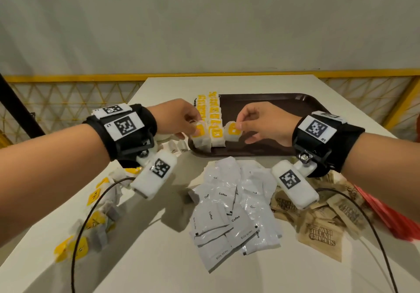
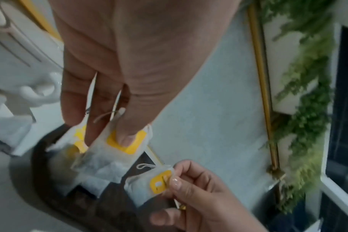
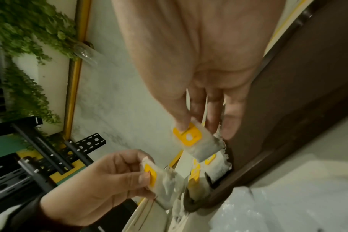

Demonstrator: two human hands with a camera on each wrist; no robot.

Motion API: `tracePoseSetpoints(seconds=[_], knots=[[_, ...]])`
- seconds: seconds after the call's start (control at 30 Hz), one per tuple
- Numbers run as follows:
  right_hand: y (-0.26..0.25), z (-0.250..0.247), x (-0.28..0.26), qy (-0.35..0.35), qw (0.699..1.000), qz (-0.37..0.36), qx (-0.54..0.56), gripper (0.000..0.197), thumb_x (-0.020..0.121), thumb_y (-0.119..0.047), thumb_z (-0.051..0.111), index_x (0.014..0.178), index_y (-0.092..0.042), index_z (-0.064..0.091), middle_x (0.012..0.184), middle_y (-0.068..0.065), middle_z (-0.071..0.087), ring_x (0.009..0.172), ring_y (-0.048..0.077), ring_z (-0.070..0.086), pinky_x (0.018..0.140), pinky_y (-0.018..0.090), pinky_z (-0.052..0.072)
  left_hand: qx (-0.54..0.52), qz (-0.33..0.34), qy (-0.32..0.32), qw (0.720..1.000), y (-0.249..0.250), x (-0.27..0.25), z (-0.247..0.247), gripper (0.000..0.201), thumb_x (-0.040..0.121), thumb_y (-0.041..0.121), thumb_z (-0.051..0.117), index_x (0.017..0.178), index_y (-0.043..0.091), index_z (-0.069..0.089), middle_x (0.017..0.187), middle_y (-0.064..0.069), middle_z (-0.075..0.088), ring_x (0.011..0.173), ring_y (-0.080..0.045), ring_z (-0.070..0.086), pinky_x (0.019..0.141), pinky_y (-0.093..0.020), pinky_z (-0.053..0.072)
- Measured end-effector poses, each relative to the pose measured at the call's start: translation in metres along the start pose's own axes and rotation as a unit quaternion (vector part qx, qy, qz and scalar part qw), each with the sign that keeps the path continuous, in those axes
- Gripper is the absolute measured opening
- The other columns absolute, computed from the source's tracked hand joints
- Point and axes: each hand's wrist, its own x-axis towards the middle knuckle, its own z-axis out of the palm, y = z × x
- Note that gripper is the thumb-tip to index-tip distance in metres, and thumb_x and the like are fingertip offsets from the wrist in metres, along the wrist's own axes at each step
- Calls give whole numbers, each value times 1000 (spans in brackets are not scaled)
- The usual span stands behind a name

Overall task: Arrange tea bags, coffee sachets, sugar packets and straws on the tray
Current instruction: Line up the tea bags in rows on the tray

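A dark brown tray (image 1: pixel 284 115) lies at the back of the white table. Two rows of yellow-tagged tea bags (image 1: pixel 212 111) stand along its left end. My left hand (image 1: pixel 195 129) pinches a tea bag (image 1: pixel 200 133) by its yellow tag at the near end of the left row. My right hand (image 1: pixel 238 125) pinches another tea bag (image 1: pixel 232 131) just right of the rows, above the tray. In the left wrist view my thumb presses the tag of the held tea bag (image 2: pixel 127 141). The right wrist view shows the right hand's tea bag (image 3: pixel 195 139) hanging over the tray (image 3: pixel 308 78).
White coffee sachets (image 1: pixel 227 213) are heaped in front of the tray. Brown sugar packets (image 1: pixel 322 229) lie to their right, with red straws (image 1: pixel 391 215) at the right edge. Loose tea bags (image 1: pixel 97 220) are scattered near the table's left edge. Cables hang from both wrists.
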Motion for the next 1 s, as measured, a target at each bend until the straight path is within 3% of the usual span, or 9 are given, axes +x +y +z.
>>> tracePoseSetpoints(seconds=[0.17, 0.37, 0.47, 0.53, 0.63, 0.8, 0.9, 1.0], knots=[[4, 1, 8, 32, 999, 14, -24, 9, 94, -8, 56, 87, -13, 55, 101, 14, 63, 85, 24, 67, 70, 35, 60, -74, 15, -1, 997, 11, 26, 21, 12, 88, 9, 65, 97, 16, 62, 87, 0, 56, 70, -13, 64, 77, -26, 58], [11, 1, 16, 7, 999, 8, -38, 19, 85, 6, 63, 90, -10, 55, 88, 11, 57, 80, 28, 68, 62, 31, 61, 80, 44, -25, 995, 19, 56, 37, 24, 85, 14, 69, 109, 12, 65, 82, 7, 56, 72, -10, 56, 70, -25, 51], [11, 5, 18, -20, 997, 7, -69, 19, 85, 6, 64, 90, -12, 57, 87, 8, 57, 84, 27, 68, 68, 35, 61, 165, 64, -22, 984, 19, 63, 41, 31, 82, 18, 71, 112, 13, 65, 98, 2, 58, 88, -14, 53, 77, -26, 45], [12, 11, 22, -32, 995, 4, -93, 19, 85, 4, 65, 88, -13, 58, 86, 7, 57, 81, 26, 69, 74, 39, 61, 175, 74, -23, 981, 18, 66, 42, 30, 82, 17, 71, 111, 13, 65, 97, 1, 58, 85, -14, 51, 71, -23, 43], [14, 22, 29, -20, 988, -29, -152, 17, 83, 2, 67, 87, -13, 60, 83, 6, 58, 73, 23, 68, 75, 39, 60, 156, 80, -16, 984, 14, 67, 40, 24, 82, 13, 69, 106, 12, 66, 87, 4, 56, 79, -12, 50, 65, -20, 41], [13, 34, 36, -18, 977, -49, -206, 17, 82, -6, 72, 86, -16, 59, 77, -2, 54, 65, 17, 63, 70, 33, 59, 71, 63, -2, 995, 6, 61, 33, 17, 80, 5, 71, 95, 11, 68, 88, 0, 66, 83, -13, 62, 80, -27, 51], [12, 34, 38, -47, 961, -48, -270, 31, 77, -19, 79, 102, -14, 60, 75, -6, 50, 63, 10, 52, 74, 34, 52, 23, 49, 14, 998, 1, 58, 28, 13, 79, 3, 72, 90, 10, 68, 86, -4, 69, 83, -16, 65, 84, -31, 53], [10, 34, 40, -51, 952, -58, -297, 40, 75, -18, 81, 109, -11, 61, 80, -5, 51, 68, 11, 50, 71, 30, 48, 17, 40, 39, 998, -1, 55, 22, 9, 81, 8, 72, 90, 8, 70, 77, 2, 64, 75, -13, 61, 77, -27, 51]])
